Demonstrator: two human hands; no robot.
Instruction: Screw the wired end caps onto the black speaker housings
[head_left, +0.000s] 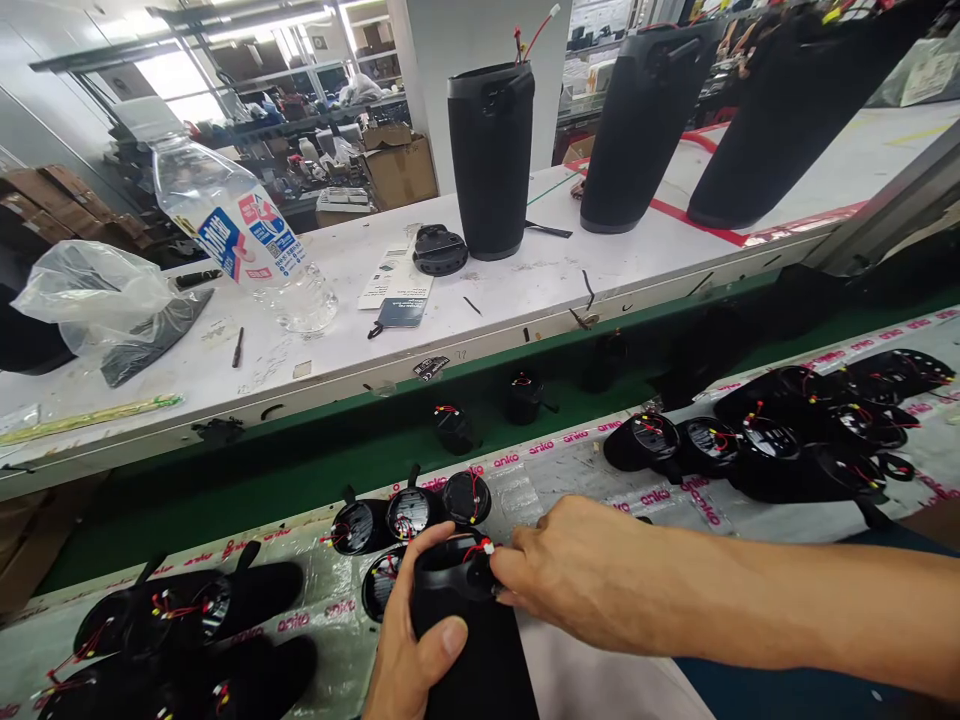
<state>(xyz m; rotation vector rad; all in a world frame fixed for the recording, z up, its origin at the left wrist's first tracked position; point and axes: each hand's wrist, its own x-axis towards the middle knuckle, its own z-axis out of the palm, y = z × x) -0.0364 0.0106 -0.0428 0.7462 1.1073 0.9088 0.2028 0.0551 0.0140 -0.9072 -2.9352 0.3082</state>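
Observation:
A black fabric-covered cylinder (pixel 480 655) with an open top stands at the bottom centre, and my left hand (pixel 420 640) is wrapped round its left side, thumb across the front. Red wires with a white connector (pixel 486 547) stick up from its rim. At the right side of that rim my right hand (pixel 555 570) is closed, fingertips pressed together beside the connector; what they pinch is hidden. Just behind the held cylinder, several similar black units (pixel 411 513) with red and yellow wires rest on the taped surface (pixel 334 612).
More black units lie at the lower left (pixel 180 620) and at the right (pixel 772 438). Beyond the green belt (pixel 225 490), a white shelf (pixel 345 350) holds a plastic bottle (pixel 232 220), a plastic bag (pixel 97 300), a round black part (pixel 439 250) and tall black cylinders (pixel 491 165).

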